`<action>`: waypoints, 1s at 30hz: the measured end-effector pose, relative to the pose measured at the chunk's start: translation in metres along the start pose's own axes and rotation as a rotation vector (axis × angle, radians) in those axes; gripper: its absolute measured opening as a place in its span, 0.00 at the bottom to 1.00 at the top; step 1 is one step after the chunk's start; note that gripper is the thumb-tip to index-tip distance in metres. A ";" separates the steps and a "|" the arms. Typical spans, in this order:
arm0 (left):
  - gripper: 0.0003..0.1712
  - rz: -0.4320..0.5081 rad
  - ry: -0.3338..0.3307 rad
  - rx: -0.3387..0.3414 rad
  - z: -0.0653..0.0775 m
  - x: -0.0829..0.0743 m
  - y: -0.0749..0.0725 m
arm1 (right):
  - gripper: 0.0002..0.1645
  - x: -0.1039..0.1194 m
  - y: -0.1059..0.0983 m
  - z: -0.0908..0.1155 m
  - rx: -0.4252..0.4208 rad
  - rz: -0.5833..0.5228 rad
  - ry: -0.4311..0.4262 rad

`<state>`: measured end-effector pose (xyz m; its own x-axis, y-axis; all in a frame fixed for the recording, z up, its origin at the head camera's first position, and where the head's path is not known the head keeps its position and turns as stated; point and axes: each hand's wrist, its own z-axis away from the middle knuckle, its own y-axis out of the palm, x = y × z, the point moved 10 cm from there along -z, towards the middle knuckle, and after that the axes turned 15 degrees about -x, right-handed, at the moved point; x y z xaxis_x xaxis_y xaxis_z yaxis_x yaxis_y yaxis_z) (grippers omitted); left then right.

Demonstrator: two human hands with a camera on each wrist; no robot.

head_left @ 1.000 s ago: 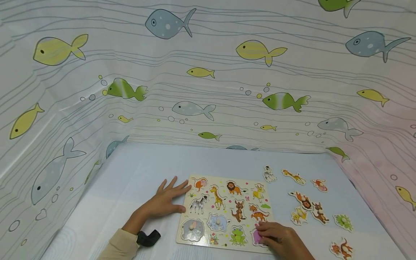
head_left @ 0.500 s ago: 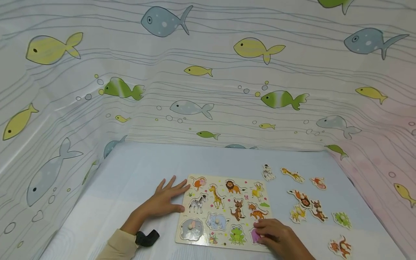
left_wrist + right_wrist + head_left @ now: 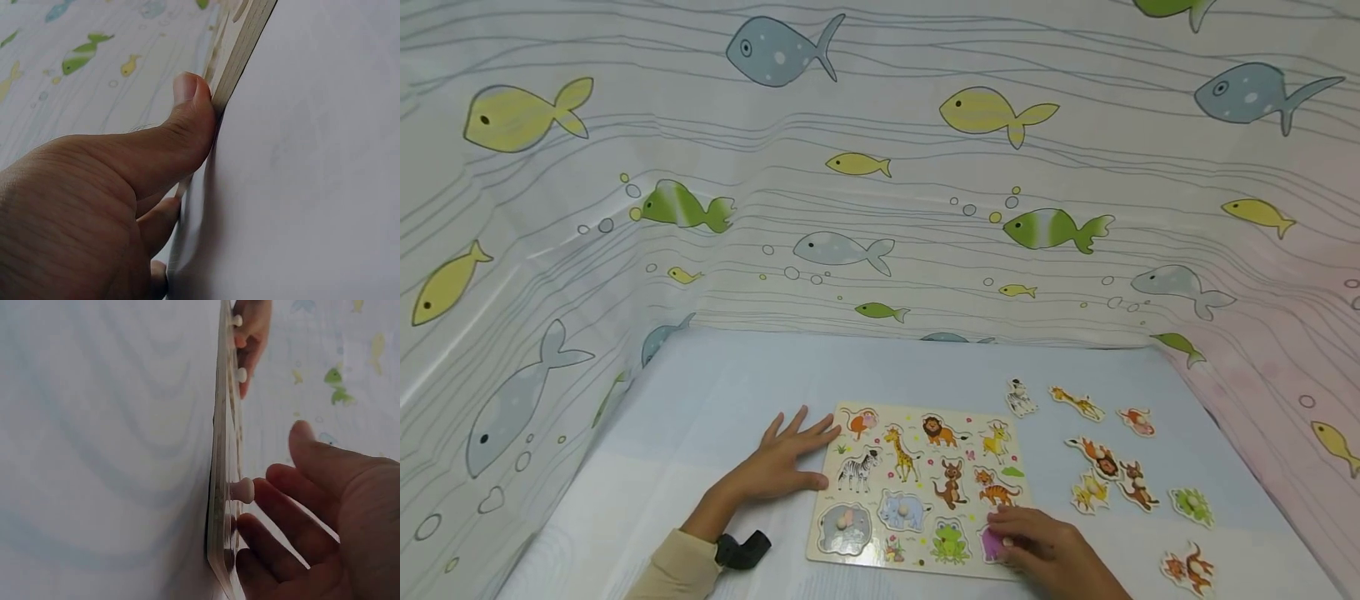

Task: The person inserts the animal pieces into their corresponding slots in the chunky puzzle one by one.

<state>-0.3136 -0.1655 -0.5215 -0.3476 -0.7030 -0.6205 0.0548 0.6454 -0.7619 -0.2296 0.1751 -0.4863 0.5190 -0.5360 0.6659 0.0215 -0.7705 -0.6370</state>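
Note:
A wooden animal puzzle board (image 3: 917, 517) lies on the table. Against its left edge rests my left hand (image 3: 778, 467), fingers spread; in the left wrist view the thumb (image 3: 194, 106) touches the board's side. At the lower right corner my right hand (image 3: 1048, 542) is over a purple puzzle piece (image 3: 992, 543), partly hidden by the fingers. The right wrist view has the thumb standing apart from the piece's pale knob (image 3: 244, 490), while a fingertip meets the knob and other fingers touch the board. Elephant (image 3: 842, 531) and rhino (image 3: 902, 511) pieces sit in their recesses.
Several loose pieces lie right of the board, including a zebra (image 3: 1021, 397), a giraffe (image 3: 1075, 403), a kangaroo (image 3: 1137, 483), a frog (image 3: 1192, 507) and a tiger (image 3: 1187, 570). Some overlap. A black object (image 3: 743, 550) is by the left wrist. Fish-print cloth (image 3: 880, 208) walls the table.
My right fingers have loosened a little around the purple piece, and its pale knob shows more. The left hand stays at the board's edge. The head view has shifted slightly.

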 end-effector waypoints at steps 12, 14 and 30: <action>0.50 -0.013 0.004 0.010 -0.003 -0.001 0.003 | 0.18 -0.003 -0.058 -0.001 -0.089 0.016 0.148; 0.50 -0.015 0.004 0.009 -0.004 -0.002 0.002 | 0.17 -0.011 -0.076 0.001 -0.125 0.063 0.194; 0.50 -0.018 -0.015 -0.030 0.007 0.002 -0.011 | 0.26 -0.131 -0.177 0.075 -0.025 0.375 0.530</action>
<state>-0.3080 -0.1763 -0.5159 -0.3342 -0.7189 -0.6095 0.0208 0.6409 -0.7673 -0.2372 0.4077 -0.4903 -0.0044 -0.8626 0.5058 -0.1021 -0.5028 -0.8584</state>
